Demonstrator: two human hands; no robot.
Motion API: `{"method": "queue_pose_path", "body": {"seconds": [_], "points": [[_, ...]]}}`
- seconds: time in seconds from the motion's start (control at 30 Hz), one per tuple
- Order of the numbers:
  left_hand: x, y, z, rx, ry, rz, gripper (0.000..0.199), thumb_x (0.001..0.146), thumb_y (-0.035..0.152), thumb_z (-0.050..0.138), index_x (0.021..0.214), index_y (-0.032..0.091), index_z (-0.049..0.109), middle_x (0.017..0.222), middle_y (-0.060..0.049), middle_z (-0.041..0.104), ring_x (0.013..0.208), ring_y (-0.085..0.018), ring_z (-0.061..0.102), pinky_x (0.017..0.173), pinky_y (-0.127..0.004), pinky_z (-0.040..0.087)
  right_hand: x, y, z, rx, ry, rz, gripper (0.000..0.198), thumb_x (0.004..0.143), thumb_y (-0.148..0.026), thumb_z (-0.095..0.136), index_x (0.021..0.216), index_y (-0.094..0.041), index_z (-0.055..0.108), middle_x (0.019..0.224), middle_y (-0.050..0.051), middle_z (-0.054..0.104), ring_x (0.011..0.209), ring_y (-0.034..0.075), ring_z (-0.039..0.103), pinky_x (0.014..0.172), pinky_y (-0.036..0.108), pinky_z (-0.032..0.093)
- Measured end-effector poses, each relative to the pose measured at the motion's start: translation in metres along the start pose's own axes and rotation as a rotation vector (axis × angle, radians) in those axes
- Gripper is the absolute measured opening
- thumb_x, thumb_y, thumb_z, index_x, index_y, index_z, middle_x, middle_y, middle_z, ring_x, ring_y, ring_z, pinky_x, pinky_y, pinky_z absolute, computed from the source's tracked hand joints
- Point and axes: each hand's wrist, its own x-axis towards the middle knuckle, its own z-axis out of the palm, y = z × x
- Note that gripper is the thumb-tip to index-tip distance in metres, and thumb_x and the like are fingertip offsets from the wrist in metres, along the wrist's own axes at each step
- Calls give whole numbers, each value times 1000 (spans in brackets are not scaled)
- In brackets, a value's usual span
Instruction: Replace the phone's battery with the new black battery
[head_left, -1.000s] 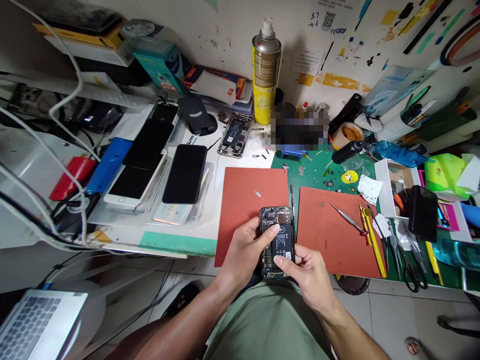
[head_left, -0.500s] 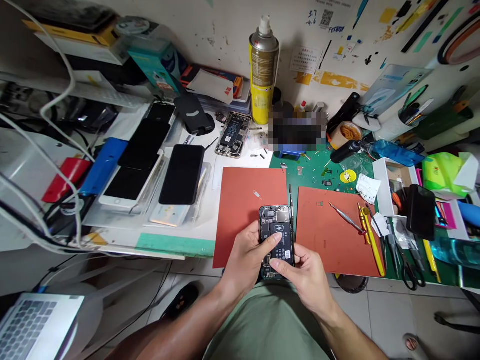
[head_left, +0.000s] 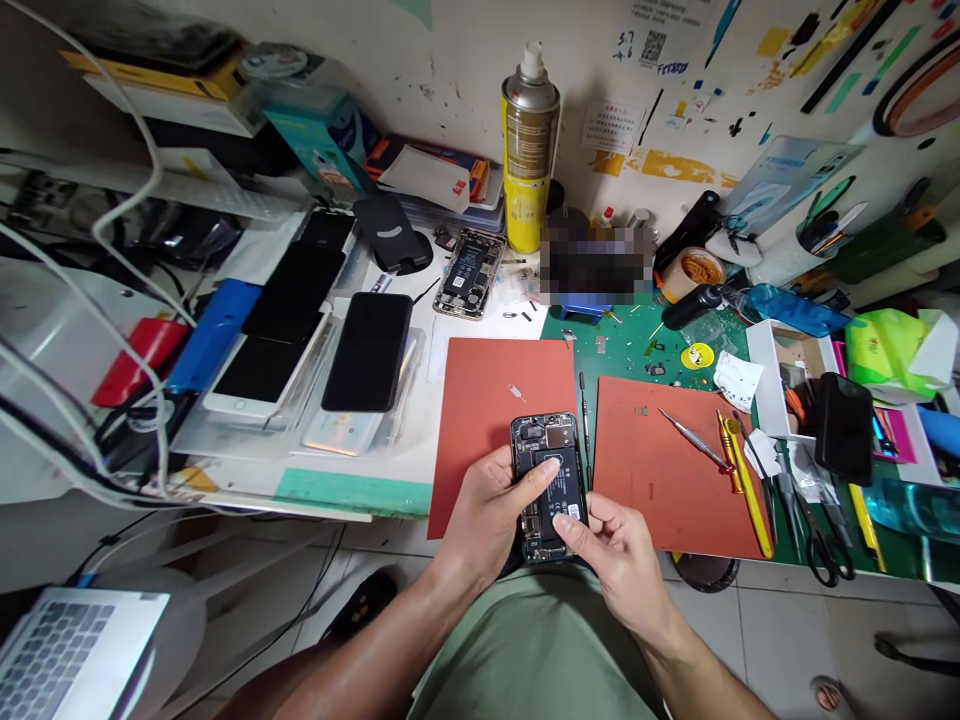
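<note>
An opened smartphone, its black battery and circuit parts exposed, is held between my two hands over the near edge of the bench. My left hand grips its left side, with the thumb lying on the battery's upper part. From the right, my right hand holds the lower edge, thumb pressed on the battery's lower part and fingers curled at the side. Behind the phone, a SIM eject pin lies on the left red-brown mat. A thin metal pry tool lies just right of the phone.
Tweezers and yellow screwdrivers lie on the right mat, with scissors beside it. At the left are several phones, including a black one. A second opened phone lies near a tall spray can.
The phone has shifted slightly left and tilted a little in my hands. My right thumb has moved right and slightly up across the battery.
</note>
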Motion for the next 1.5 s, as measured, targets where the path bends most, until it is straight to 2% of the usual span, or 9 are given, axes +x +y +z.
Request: {"method": "queue_pose_path", "body": {"seconds": [0.2, 0.4, 0.57, 0.7, 0.9, 1.03, 1.13, 1.27, 1.5], "points": [[0, -1, 1, -23, 38, 22, 38, 77, 43, 96, 93, 12, 80, 81, -5, 76, 70, -14, 66, 68, -25, 58, 0, 1, 1, 15, -51, 4, 46, 96, -57, 76, 78, -20, 57, 73, -4, 40, 70, 13, 30, 64, 29, 28], [3, -1, -2, -6, 33, -23, 41, 74, 41, 99, 98, 13, 81, 89, -8, 80, 76, -16, 72, 71, -26, 61, -1, 4, 0, -48, -20, -26, 51, 97, -55, 76, 71, -22, 47, 70, -6, 32, 68, 12, 26, 61, 30, 21], [5, -3, -2, 8, 67, -20, 40, 72, 41, 100, 92, 12, 80, 87, -10, 82, 72, -20, 75, 68, -30, 63, -2, 4, 5, -66, -27, -13, 47, 97, -55, 76, 74, -20, 53, 70, -5, 37, 68, 12, 30, 62, 29, 25], [6, -6, -2, 21, 92, -1, 41, 72, 41, 100, 93, 13, 79, 86, -9, 81, 72, -19, 74, 67, -29, 62, 0, 2, 9, -68, 13, 39, 47, 87, -58, 84, 77, -18, 61, 72, -4, 46, 69, 13, 36, 63, 28, 29], [2, -2, -2, 39, -10, -13, 39, 82, 45, 93, 102, 14, 81, 93, -10, 82, 81, -21, 76, 78, -32, 63, -1, 4, 9, -41, 65, 24, 47, 87, -57, 84, 74, -18, 63, 68, -5, 43, 66, 12, 33, 61, 29, 28], [-2, -1, -2, 56, -5, 34, 34, 86, 44, 90, 100, 14, 81, 89, -7, 79, 78, -19, 72, 75, -29, 60, -1, 4, 7, -27, 35, 28, 46, 88, -58, 84, 76, -18, 63, 70, -3, 47, 68, 13, 36, 63, 29, 30], [-3, -2, -3, 67, 11, 44, 34, 87, 44, 89, 100, 14, 81, 90, -7, 78, 79, -18, 70, 75, -29, 59, -1, 5, 6, -18, 14, 10, 47, 91, -57, 81, 75, -19, 59, 71, -4, 44, 69, 13, 34, 63, 29, 28], [-3, -2, -6, 54, -68, 25, 34, 91, 44, 85, 107, 15, 80, 95, -8, 79, 86, -20, 72, 81, -31, 60, -2, 7, 2, -9, -3, -9, 45, 94, -54, 79, 76, -19, 57, 71, -4, 41, 69, 13, 31, 63, 30, 26], [-8, -3, -7, 33, -33, 47, 33, 91, 43, 86, 106, 15, 79, 90, -7, 78, 77, -19, 70, 75, -31, 59, -3, 7, -1, -78, -34, -77, 52, 102, -54, 69, 70, -23, 43, 67, -6, 26, 64, 11, 22, 58, 31, 17]]}}
